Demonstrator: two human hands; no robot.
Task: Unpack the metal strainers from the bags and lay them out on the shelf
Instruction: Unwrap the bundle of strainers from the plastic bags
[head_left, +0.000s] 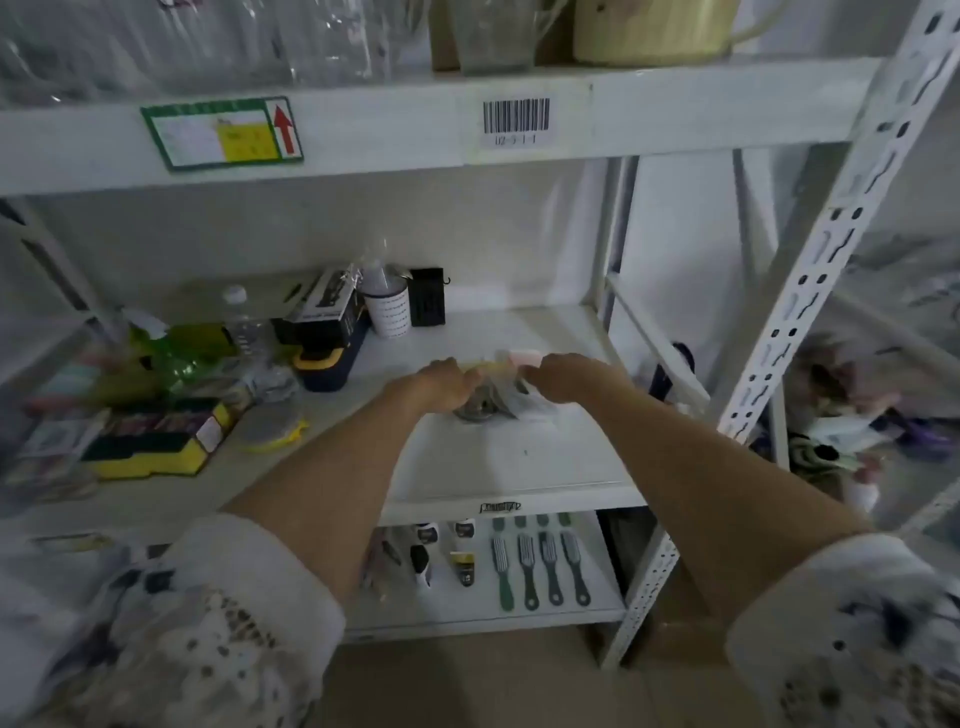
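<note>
Now both hands, left hand (447, 382) and right hand (563, 378), pinch closed on the top of a crinkly clear plastic bag (511, 397), seemingly to open it, its round metal strainer (475, 408) inside, resting mid-way back on the white metal shelf (498, 462).

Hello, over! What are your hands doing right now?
Left hand and right hand both gripping a clear bag on the shelf. Metal strainer still inside. Nothing in the way.
</note>
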